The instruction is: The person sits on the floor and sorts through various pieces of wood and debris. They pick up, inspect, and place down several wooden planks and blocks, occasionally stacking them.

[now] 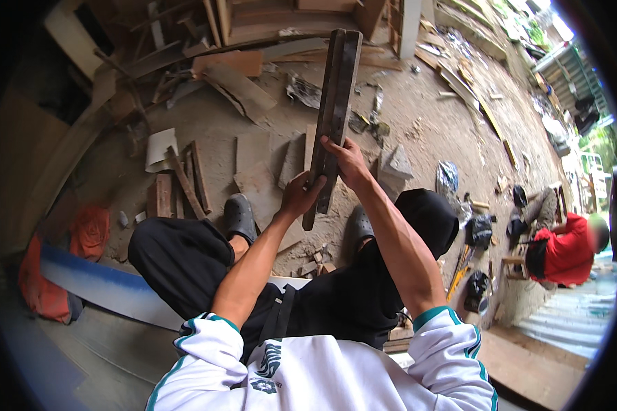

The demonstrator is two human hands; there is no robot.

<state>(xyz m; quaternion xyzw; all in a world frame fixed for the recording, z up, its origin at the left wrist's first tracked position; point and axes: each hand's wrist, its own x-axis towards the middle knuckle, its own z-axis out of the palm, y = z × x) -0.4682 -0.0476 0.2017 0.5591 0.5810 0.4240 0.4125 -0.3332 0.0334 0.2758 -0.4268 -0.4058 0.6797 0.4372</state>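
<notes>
Two long dark-brown wooden strips (336, 85) lie side by side in my hands, their far ends pointing away from me. My left hand (301, 196) is closed on the near part of the strips, from the left side. Farther along, my right hand (349, 161) grips them from the right, its thumb over the top face. The near ends are uneven, the left strip reaching closer to me. The strips are held above the ground between my knees; the fingers underneath are partly hidden.
Below the strips are flat boards (253, 161), a grey block (396, 163) and small wood offcuts (315, 266). Brown planks (185, 181) lie to the left. Scrap boards (236, 85) litter the far ground. A person in red (565, 250) sits at the right, near black bags (480, 231).
</notes>
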